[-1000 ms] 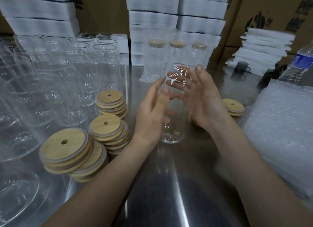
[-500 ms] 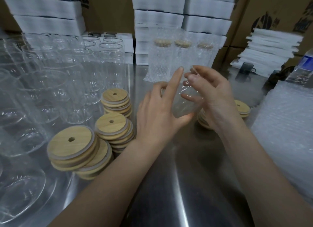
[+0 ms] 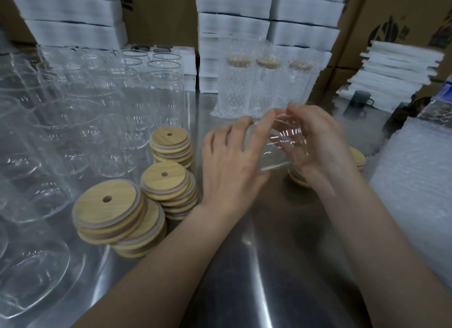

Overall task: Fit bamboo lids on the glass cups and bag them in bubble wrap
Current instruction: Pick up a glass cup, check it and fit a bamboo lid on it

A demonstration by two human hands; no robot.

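A clear glass cup (image 3: 281, 144) is held tilted above the steel table (image 3: 244, 266), its base toward me. My left hand (image 3: 232, 161) grips its lower side with fingers curled round it. My right hand (image 3: 315, 141) holds the upper part, fingers wrapped over the glass. Stacks of bamboo lids (image 3: 168, 185) with small centre holes stand left of my left wrist; the nearest stack (image 3: 110, 210) leans. More lids (image 3: 358, 157) lie behind my right hand, partly hidden. A pile of bubble wrap bags (image 3: 415, 188) lies at the right.
Many empty glass cups (image 3: 80, 122) crowd the left side of the table. Three lidded cups in bubble wrap (image 3: 261, 87) stand at the back centre. White boxes and cardboard cartons are stacked behind. A dark mug (image 3: 362, 102) and a water bottle (image 3: 440, 105) sit at the back right.
The cup went from upright in both hands to tilted nearly on its side and turned. Both hands have shifted their hold around it, the right fingers now over its upper part.
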